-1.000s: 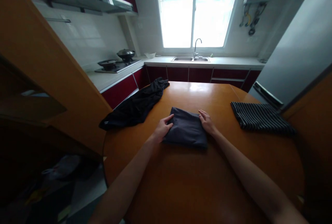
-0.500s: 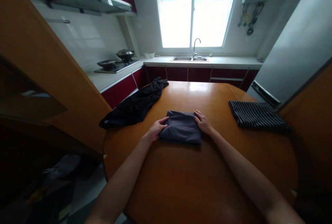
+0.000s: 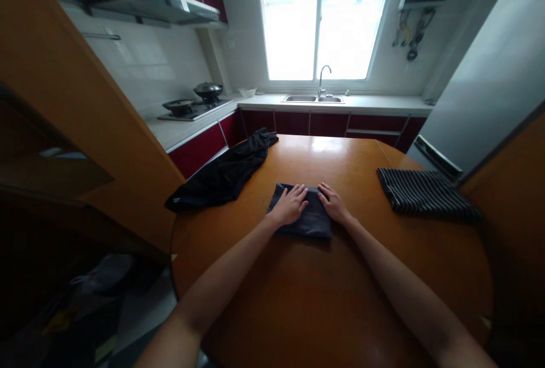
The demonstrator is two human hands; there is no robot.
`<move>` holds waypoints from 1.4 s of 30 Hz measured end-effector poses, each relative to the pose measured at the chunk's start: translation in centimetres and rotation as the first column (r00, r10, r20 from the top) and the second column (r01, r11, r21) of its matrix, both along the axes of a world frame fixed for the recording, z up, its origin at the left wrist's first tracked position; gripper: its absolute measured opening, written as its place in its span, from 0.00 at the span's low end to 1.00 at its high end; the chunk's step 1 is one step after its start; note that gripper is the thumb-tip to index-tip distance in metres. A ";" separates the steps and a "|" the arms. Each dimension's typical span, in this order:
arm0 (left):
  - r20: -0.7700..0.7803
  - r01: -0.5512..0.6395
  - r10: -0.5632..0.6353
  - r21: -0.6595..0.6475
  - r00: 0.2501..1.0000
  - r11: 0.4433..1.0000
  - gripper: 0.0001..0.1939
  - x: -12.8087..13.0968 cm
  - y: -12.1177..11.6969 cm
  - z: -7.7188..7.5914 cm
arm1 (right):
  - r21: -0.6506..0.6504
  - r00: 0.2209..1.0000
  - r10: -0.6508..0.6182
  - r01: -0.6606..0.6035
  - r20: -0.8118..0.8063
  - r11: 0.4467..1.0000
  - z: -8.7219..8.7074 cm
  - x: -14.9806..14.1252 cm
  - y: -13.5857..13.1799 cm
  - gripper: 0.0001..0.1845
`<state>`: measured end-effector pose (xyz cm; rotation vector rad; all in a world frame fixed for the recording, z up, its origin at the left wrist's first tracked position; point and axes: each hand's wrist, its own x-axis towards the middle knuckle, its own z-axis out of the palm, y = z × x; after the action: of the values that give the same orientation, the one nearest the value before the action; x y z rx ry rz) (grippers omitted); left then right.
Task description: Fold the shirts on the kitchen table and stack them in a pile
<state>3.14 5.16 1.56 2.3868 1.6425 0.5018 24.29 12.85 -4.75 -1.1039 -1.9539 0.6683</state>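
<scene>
A folded dark grey-blue cloth garment [image 3: 317, 221] lies flat on the wooden table [image 3: 323, 294], directly in front of me. My left hand [image 3: 292, 205] rests palm down on top of it, fingers stretched toward the far edge. At the garment's right edge lies my right hand [image 3: 332, 203], its fingers extended over the border of the fabric. Neither hand grips the cloth. What kind of garment it is cannot be made out in its folded form.
A crumpled black garment [image 3: 225, 172] lies along the table's left edge. On the right is a folded black-and-white striped cloth [image 3: 426, 193]. Beyond the table stand a counter with a sink [image 3: 300, 98], a stove with pans [image 3: 208, 91], and a fridge [image 3: 477, 84].
My left hand has moved right, from the garment's left edge onto its top, and now lies flat. My right hand stays at the right edge. The view has shifted slightly.
</scene>
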 end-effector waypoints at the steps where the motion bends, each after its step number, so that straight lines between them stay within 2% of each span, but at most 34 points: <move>1: -0.019 -0.020 0.020 -0.033 1.000 0.999 0.28 0.1 0.2 -0.4 | 0.000 1.000 0.001 -0.001 -0.009 1.000 -0.1 0.0 0.0 0.30; 4: 0.101 -0.139 0.149 -0.101 0.984 0.985 0.30 -1.5 0.5 -1.7 | 0.013 1.000 0.018 -0.018 0.003 1.000 -0.2 0.2 -0.1 0.28; 7: 0.299 -0.231 0.274 -0.170 0.914 0.958 0.30 -4.5 0.5 -2.5 | 0.031 0.999 0.029 -0.030 0.026 0.999 -0.2 0.3 -0.2 0.27; 10: 0.399 -0.293 0.369 -0.239 0.840 0.926 0.29 -6.7 0.4 -2.1 | 0.019 1.000 0.020 -0.020 -0.010 1.000 -0.1 0.2 -0.1 0.26; 13: 0.401 -0.381 0.449 -0.240 0.798 0.893 0.27 -7.3 -0.2 -1.0 | -0.029 0.994 0.008 -0.011 -0.109 1.000 -0.1 0.3 0.1 0.27; 15: 0.423 -0.378 0.420 -0.183 0.803 0.908 0.27 -6.5 -1.3 0.0 | -0.052 0.988 -0.004 -0.004 -0.153 0.999 -0.2 0.4 0.3 0.28; 16: 0.449 -0.323 0.349 -0.135 0.823 0.937 0.27 -5.8 -2.1 0.4 | -0.058 0.987 -0.007 -0.002 -0.162 0.998 -0.3 0.5 0.4 0.28; 18: 0.470 -0.112 0.110 -0.023 0.876 0.993 0.28 -3.9 -4.3 0.8 | -0.068 0.985 -0.010 -0.002 -0.174 0.998 -0.4 0.5 0.8 0.28; 20: 0.385 0.114 -0.112 0.019 0.916 0.993 0.30 -1.9 -6.7 0.7 | -0.079 0.982 -0.012 -0.003 -0.189 0.997 -0.4 0.6 1.1 0.28; 21: 0.329 0.181 -0.176 0.015 0.928 0.983 0.32 -1.0 -7.9 0.5 | -0.083 0.981 -0.014 -0.002 -0.196 0.997 -0.4 0.6 1.3 0.27; 23: 0.237 0.228 -0.222 0.004 0.946 0.974 0.33 0.2 -9.8 -0.1 | -0.085 0.978 -0.023 0.005 -0.209 0.996 -0.2 0.8 1.5 0.26; 26: 0.167 0.195 -0.196 0.021 0.966 0.981 0.29 0.8 -11.2 -0.8 | -0.076 0.972 -0.041 0.024 -0.230 0.997 0.2 1.1 1.7 0.24; 30: 0.064 0.132 -0.135 0.055 0.989 0.990 0.30 -0.4 -11.6 -1.2 | -0.066 0.966 -0.061 0.045 -0.253 0.997 0.6 1.3 1.3 0.21; 36: -0.103 -0.133 0.145 0.112 0.984 0.985 0.30 -5.2 -10.8 -2.4 | -0.074 0.965 -0.077 0.060 -0.251 0.995 0.6 1.6 0.9 0.16; 39: -0.105 -0.187 0.196 0.093 0.975 0.978 0.30 -7.8 -10.3 -3.4 | -0.081 0.965 -0.082 0.064 -0.248 0.995 0.8 1.8 0.5 0.14; 42: -0.021 -0.202 0.204 0.073 0.979 0.977 0.30 -9.5 -9.7 -4.1 | -0.089 0.965 -0.094 0.074 -0.244 0.993 1.1 1.9 0.0 0.13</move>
<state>-6.35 -4.55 -2.51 2.2952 1.9238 0.5715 26.17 12.85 -3.70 -1.0890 -1.6716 0.8031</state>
